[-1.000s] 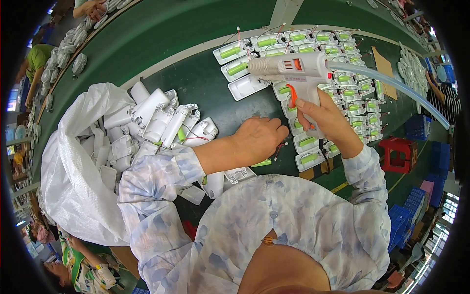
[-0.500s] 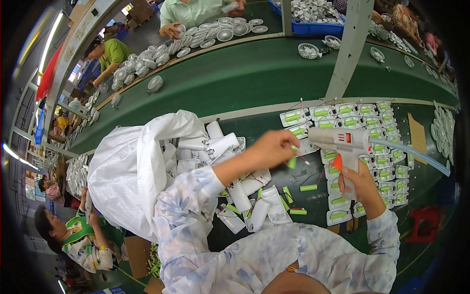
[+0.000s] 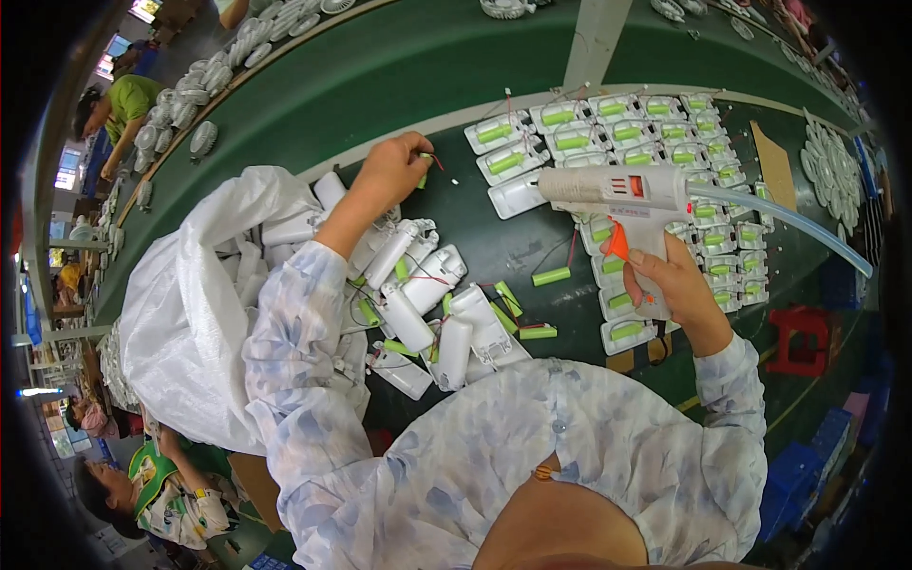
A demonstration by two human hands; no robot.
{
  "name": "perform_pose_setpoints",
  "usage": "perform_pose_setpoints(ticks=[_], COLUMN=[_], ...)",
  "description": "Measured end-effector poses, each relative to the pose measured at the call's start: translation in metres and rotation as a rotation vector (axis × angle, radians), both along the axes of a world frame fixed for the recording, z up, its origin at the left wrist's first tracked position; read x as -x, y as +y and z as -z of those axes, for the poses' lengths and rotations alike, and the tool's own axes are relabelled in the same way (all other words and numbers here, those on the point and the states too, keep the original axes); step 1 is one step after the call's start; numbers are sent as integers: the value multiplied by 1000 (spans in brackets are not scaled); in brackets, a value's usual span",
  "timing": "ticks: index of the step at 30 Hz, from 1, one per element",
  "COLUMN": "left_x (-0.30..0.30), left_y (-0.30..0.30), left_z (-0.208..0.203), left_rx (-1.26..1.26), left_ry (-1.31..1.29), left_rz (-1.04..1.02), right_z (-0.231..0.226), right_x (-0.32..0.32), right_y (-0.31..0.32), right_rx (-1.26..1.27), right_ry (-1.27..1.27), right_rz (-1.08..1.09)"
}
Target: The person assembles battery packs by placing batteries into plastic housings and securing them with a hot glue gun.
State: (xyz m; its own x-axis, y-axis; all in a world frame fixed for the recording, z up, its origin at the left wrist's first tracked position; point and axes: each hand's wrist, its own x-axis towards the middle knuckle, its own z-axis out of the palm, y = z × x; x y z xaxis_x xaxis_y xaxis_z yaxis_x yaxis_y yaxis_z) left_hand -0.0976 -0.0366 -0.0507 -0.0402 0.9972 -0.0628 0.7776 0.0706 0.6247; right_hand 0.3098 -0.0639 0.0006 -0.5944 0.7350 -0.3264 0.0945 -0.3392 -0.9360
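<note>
My left hand is pinched on a green battery cell with a thin red wire, above the far side of the green work surface. A white hot glue gun with an orange trigger is gripped in my right hand, its nozzle pointing left. Out of the gun's back runs a long translucent glue stick. Just by the nozzle lies a white plastic shell with no cell visible in it. Rows of white shells with green cells stretch behind and under the gun.
A white woven sack of white shells stands on the left. Between it and me lie loose shells and green cells. A brown cardboard piece and stacked white fan grilles sit at right. Co-workers are on the left.
My left hand has moved left, away from the glue gun's nozzle, still holding a green cell. The right hand keeps its grip on the gun. The whole view has shifted.
</note>
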Motion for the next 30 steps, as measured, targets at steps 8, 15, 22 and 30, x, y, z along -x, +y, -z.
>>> perform_pose_setpoints(ticks=[8, 15, 22, 30], left_x=[-21, -35, -15, -12], left_y=[-17, -14, -9, -6], left_z=[-37, 2, 15, 7], left_rx=[56, -326, -412, -417], left_ry=[262, 584, 607, 649], left_rz=[102, 148, 195, 312], right_z=[3, -2, 1, 4], right_x=[3, 8, 13, 6], right_y=[-1, -3, -2, -1], right_rx=[34, -8, -21, 3], right_ry=[-71, -132, -143, -117], right_rz=[-57, -102, -107, -84])
